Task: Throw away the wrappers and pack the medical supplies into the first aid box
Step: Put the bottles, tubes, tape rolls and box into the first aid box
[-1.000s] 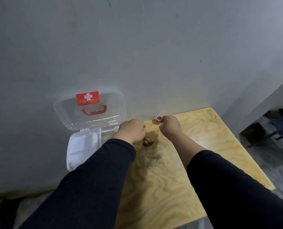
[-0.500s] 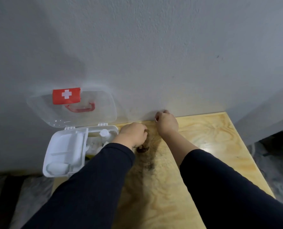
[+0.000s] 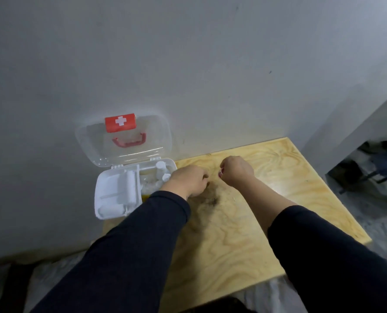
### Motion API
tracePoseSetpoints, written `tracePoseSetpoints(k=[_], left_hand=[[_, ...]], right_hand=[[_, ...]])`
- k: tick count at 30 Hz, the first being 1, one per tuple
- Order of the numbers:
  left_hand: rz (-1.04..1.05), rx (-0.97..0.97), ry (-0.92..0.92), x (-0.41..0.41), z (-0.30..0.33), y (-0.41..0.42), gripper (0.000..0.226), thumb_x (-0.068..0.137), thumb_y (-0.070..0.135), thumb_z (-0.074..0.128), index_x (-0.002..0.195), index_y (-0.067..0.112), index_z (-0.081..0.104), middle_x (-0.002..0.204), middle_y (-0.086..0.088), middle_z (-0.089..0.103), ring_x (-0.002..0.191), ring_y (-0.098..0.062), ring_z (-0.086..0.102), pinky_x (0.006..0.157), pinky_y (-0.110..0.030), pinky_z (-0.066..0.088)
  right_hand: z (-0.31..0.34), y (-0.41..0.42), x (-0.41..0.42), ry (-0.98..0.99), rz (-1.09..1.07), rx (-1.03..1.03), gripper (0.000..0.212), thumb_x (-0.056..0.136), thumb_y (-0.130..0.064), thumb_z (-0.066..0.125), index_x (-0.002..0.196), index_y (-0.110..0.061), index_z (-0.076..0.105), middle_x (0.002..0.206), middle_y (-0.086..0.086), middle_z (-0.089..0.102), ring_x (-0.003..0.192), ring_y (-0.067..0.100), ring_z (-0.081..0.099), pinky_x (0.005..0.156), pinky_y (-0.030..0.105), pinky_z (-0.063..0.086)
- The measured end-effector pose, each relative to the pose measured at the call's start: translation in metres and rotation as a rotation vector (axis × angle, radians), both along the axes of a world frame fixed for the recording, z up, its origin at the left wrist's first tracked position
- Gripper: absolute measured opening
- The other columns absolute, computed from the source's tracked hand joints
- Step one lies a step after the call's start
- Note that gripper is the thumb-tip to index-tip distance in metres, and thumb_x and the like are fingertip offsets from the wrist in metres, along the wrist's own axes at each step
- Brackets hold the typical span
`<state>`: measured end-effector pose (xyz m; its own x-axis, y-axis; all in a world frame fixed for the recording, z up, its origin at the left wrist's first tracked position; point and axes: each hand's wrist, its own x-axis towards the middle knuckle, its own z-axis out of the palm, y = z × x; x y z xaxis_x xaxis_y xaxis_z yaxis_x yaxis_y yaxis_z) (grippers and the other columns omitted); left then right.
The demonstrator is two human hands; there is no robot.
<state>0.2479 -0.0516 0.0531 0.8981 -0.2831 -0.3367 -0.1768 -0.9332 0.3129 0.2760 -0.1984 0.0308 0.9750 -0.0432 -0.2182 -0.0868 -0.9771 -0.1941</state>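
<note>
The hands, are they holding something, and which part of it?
The right hand is closed on a small red thing that peeks out at the fingertips; which part is held cannot be told. The left hand is curled, and nothing shows in it.

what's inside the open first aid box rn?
In the white plastic first aid box: a white inner tray on its left side, white-capped bottles on its right. The left hand and sleeve cover its near right corner.

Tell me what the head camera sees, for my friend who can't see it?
Two hands, left hand and right hand, are curled over a wooden table, beside an open first aid box with white supplies inside.
</note>
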Motion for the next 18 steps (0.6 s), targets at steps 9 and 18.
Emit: tracePoseSetpoints(k=[9,18], left_hand=[[0.217,-0.094,-0.305,-0.070,0.028,0.102,0.031,0.094,0.020,0.052,0.124,0.018,0.060,0.130,-0.001,0.056,0.119,-0.027,0.054,0.091,-0.038,0.046],[0.606,-0.206,-0.166,-0.118,-0.016,0.184,0.079,0.086,0.047,0.060,0.148,0.009,0.030,0.153,-0.009,0.033,0.138,-0.026,0.035,0.112,-0.040,0.035]], right_hand=[[0.095,0.091,-0.046,-0.147,0.247,0.081,0.033,0.091,-0.019,0.056,0.120,-0.007,0.066,0.128,0.010,0.064,0.119,0.028,0.059,0.096,0.032,0.047],[0.069,0.204,-0.065,-0.124,0.401,0.242,0.033,0.088,-0.025,0.063,0.119,-0.017,0.064,0.121,0.007,0.066,0.106,0.027,0.063,0.087,0.034,0.052]])
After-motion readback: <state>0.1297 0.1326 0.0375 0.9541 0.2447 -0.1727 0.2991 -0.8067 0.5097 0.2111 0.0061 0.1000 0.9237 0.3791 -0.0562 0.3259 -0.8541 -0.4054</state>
